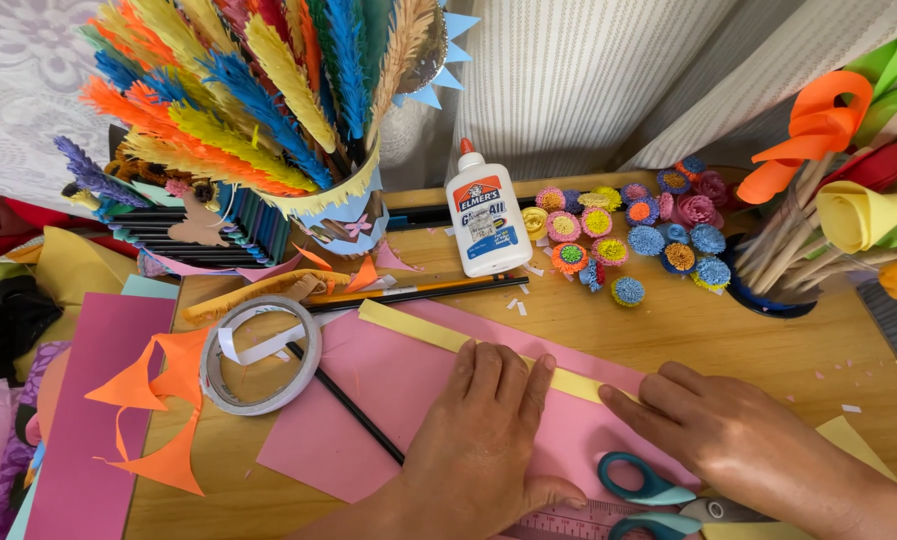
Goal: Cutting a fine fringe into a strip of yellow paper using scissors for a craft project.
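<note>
At the desk's left edge lie pink card (94, 400) and orange paper offcuts (164, 395), w/ a tape roll (260, 354) just right of them and a cup of paper feathers (259, 90) at the back-left corner. Near the front edge, centre, the left hand (484, 435) presses flat, fingers spread, on a pink sheet (389, 395) and touches a yellow paper strip (474, 347) lying diagonally across it; the right hand (729, 440) also lies open, fingertips on the strip's right end, nothing gripped. Teal-handled scissors (659, 495) sit btwn the hands at the front edge, w/ a glue bottle (486, 215), small paper flowers (634, 235) and a pot of paper roses (849, 190) toward the back and right edge.
</note>
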